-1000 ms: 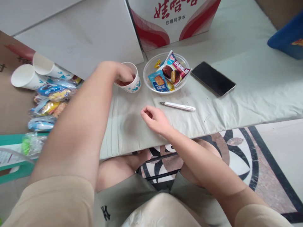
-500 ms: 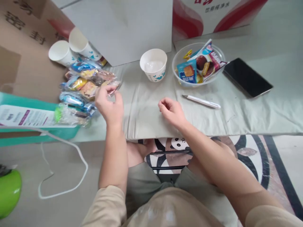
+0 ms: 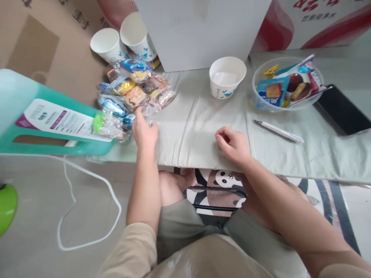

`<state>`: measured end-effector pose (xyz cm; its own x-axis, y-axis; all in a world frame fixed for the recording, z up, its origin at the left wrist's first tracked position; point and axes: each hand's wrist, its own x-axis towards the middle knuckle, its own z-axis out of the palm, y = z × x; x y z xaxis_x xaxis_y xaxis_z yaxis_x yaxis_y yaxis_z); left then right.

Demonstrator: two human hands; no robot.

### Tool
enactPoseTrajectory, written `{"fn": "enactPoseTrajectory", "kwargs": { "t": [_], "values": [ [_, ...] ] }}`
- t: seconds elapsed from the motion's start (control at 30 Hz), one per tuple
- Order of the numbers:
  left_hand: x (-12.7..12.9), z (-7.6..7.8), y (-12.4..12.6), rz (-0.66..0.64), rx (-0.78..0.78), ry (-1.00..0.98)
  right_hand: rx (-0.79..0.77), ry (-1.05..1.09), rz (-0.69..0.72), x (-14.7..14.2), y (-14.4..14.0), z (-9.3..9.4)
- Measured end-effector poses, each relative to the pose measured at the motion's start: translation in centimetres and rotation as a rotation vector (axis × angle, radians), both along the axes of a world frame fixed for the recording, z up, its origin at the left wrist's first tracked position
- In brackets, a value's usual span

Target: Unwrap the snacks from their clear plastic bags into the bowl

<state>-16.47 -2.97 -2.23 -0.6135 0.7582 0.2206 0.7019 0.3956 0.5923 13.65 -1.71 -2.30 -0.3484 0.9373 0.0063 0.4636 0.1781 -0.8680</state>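
Observation:
My left hand (image 3: 145,133) is at the near edge of a pile of wrapped snacks (image 3: 136,95), index finger stretched towards the clear wrappers and thumb held apart. It seems to hold nothing, though its other fingers are partly hidden. Over the cloth near the table's front edge, my right hand (image 3: 234,146) is loosely curled with nothing visible in it. A white paper bowl (image 3: 223,87) with a blue print stands beyond the hands. To its right, a clear plastic bowl (image 3: 257,101) holds several snack packets (image 3: 303,83). A white pen (image 3: 279,131) lies in front of that bowl.
A black phone (image 3: 344,110) lies at the right. Two paper cups (image 3: 106,43) stand behind the snack pile. At the left is a green jug (image 3: 37,116); a white cable (image 3: 116,197) hangs below it. Cartons (image 3: 203,34) line the back of the cloth-covered table (image 3: 191,143).
My left hand has drawn back towards me from the right side of the snack pile, its thumb and finger now farther apart. My right hand stays curled. The whole view has shifted leftward.

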Motion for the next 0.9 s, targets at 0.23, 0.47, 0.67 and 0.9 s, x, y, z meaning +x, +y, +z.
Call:
{"fn": "enactPoseTrajectory", "kwargs": {
  "t": [0.23, 0.47, 0.67, 0.9],
  "values": [
    [-0.6, 1.0, -2.4, -0.027, 0.087, -0.046, 0.006, -0.031, 0.016, -0.7, -0.1, 0.1],
    [0.5, 1.3, -2.7, -0.097, 0.229, -0.304, 0.022, -0.036, 0.022, -0.5, -0.4, -0.1],
    [1.7, 1.0, -1.0, -0.170, 0.357, -0.690, 0.034, -0.016, 0.033, -0.2, -0.5, -0.3],
    [7.0, 2.1, -1.3, -0.385, 0.302, -1.231, 0.047, 0.077, -0.014, 0.0, -0.5, -0.7]
  ]
}}
